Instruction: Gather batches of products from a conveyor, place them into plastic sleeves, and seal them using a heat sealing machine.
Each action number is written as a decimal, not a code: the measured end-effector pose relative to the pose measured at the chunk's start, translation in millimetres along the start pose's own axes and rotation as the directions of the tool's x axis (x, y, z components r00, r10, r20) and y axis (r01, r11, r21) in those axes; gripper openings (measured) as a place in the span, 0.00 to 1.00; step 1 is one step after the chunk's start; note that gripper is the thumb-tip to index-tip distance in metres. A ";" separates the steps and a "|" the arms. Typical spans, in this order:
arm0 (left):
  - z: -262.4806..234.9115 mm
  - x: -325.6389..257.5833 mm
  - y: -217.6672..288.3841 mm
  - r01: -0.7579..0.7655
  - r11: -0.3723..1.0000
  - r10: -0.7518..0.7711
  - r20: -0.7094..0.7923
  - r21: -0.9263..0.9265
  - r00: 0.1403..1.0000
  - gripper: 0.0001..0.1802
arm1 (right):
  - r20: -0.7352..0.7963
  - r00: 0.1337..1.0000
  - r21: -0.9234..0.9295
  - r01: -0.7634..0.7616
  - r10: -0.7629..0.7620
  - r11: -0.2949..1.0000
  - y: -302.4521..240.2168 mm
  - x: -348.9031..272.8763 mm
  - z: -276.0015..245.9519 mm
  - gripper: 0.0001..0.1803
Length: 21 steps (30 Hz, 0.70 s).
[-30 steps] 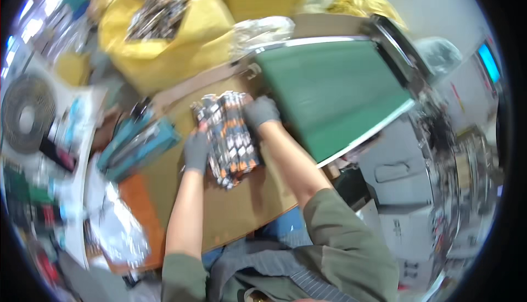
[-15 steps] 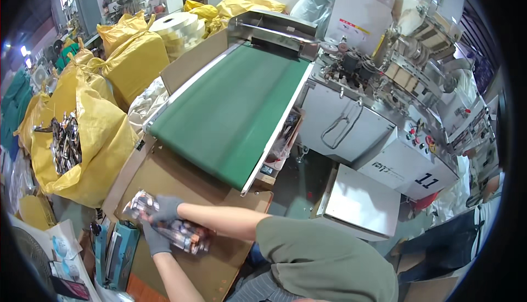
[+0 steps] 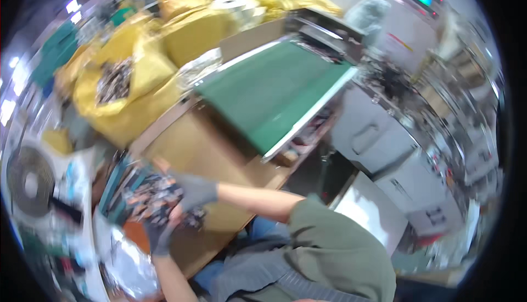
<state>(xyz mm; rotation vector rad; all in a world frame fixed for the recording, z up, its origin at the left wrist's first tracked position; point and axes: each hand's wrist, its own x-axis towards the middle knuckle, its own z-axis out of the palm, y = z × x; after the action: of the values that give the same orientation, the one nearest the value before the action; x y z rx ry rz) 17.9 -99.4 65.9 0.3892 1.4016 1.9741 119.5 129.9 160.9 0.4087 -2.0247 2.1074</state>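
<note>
A loose bundle of small shiny packets [image 3: 153, 197], dark with orange and silver glints, is between my hands above the left part of a brown board. My right hand [image 3: 195, 192], in a grey glove with bare fingertips, closes on it from the right. From below, my left hand [image 3: 159, 237], gloved alike, grips the near side. Motion smears the fingers and packets. A long teal-blue device [image 3: 112, 192] lies just left of the bundle, partly covered by it.
A green conveyor belt [image 3: 274, 90] slopes down toward the brown board [image 3: 181, 137], with dark packets [image 3: 318, 49] at its far end. An open yellow sack [image 3: 153, 82] of packets stands left. A fan [image 3: 32, 175] is at far left, a grey-white machine [image 3: 373, 132] at right.
My view has swung, shifting the scene right. My hands have carried the bundle left, over to the teal-blue device. Dark packets now show at the belt's far end.
</note>
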 end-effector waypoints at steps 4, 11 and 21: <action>77.3 -15.6 21.4 -0.510 0.488 0.354 0.374 0.709 0.857 0.30 | -0.018 1.000 0.208 -0.015 0.019 0.978 2.6 -9.9 25.6 0.60; 93.2 -92.5 5.8 0.149 0.907 0.009 0.370 -0.394 0.929 0.27 | 0.018 0.996 -0.117 -0.090 0.092 0.989 -23.3 -8.9 67.9 0.41; -97.2 -146.5 35.5 0.328 0.231 0.436 -0.399 0.916 0.807 0.21 | 0.337 0.810 0.422 -0.585 0.480 0.693 38.8 -9.6 98.3 0.09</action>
<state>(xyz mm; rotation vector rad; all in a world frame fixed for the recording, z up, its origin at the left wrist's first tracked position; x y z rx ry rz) 54.5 -274.3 81.9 0.3333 3.0879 0.8791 122.5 30.4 124.0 0.0878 -1.7990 3.1113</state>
